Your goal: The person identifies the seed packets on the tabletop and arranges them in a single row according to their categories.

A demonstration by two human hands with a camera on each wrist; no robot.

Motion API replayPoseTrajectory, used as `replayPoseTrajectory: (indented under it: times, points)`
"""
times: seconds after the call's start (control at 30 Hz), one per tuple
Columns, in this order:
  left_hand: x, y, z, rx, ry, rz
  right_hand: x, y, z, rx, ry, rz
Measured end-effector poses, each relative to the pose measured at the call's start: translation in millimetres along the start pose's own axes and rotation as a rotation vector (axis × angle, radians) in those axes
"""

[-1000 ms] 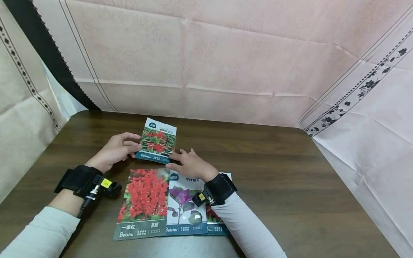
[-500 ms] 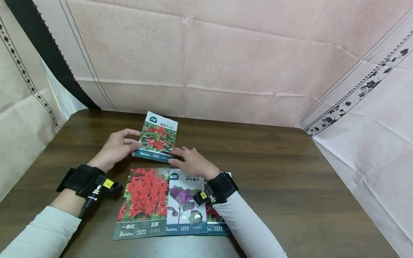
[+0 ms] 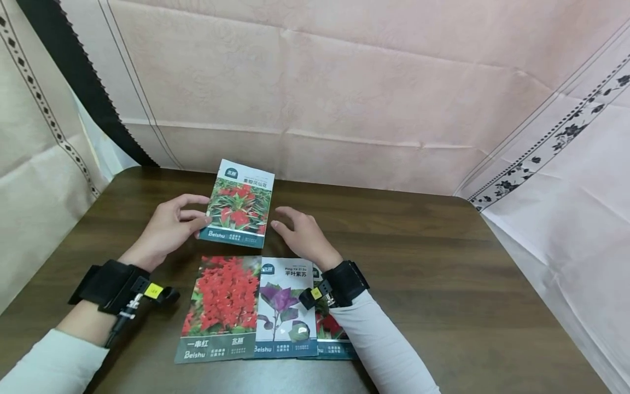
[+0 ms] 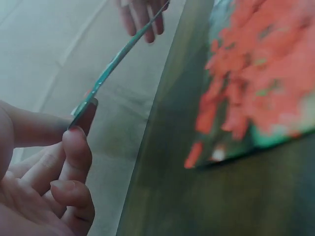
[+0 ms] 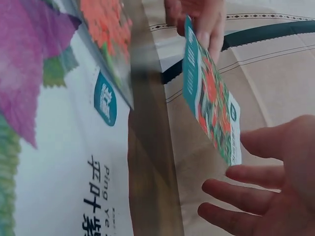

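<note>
My left hand [image 3: 169, 225] pinches a small seed packet [image 3: 238, 205] by its left edge, thumb against fingers. It is printed with red flowers, green leaves and a teal Beishu band, and is tilted up with its front towards me. In the left wrist view the packet [image 4: 112, 65] appears edge-on between thumb and fingertips. My right hand [image 3: 306, 235] is spread beside the packet's right edge. In the right wrist view its fingers [image 5: 241, 194] are apart, close to the packet's corner. Nearer me lie a large red-flower packet [image 3: 226, 298] and a purple-flower packet [image 3: 283, 306].
A third packet [image 3: 328, 328] with red flowers is partly hidden under the right wrist and the purple-flower packet. All lie on a dark wooden table [image 3: 443, 295]. Pale patterned cloth [image 3: 344, 98] hangs behind and at both sides. Each wrist wears a black strap with a camera.
The pinched packet has risen and tipped up more upright towards me. My right hand, earlier at the packet's lower right corner, has come off it and moved slightly right and up.
</note>
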State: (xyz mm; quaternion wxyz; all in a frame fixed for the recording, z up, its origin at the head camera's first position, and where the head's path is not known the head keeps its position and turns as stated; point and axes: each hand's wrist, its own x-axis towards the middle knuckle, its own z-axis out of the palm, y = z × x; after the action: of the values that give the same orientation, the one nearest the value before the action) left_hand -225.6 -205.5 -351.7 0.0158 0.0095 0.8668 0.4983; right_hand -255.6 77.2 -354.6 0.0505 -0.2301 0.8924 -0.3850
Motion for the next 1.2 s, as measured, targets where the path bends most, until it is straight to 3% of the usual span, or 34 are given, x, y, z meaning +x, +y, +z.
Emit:
replayPoseTrajectory:
  times: [0.27,0.53,0.7,0.87,1.03,1.2]
  points:
    - [-49.0,-1.4,-4.2,0.039,0.000,0.008,-1.7,-4.5,0.0,0.080,0.073,-0.006]
    - [-87.2,-11.0,-9.8,0.050,-0.037,-0.060,-3.9,-14.3,5.0,0.151,0.008,-0.025]
    - [-103.7,-13.1,-11.9,0.052,-0.025,-0.118,-4.9,-22.0,6.5,0.211,-0.033,-0.091]
    - [-114.5,-12.2,-12.8,0.044,-0.038,-0.158,-6.6,-29.7,7.1,0.248,-0.007,-0.156]
    - [-124.9,-14.6,-10.0,0.014,-0.068,-0.135,-7.0,-33.1,7.6,0.224,0.050,-0.184]
    - [-132.1,-16.5,-7.9,-0.015,-0.102,-0.094,-8.3,-34.1,10.1,0.217,0.043,-0.190]
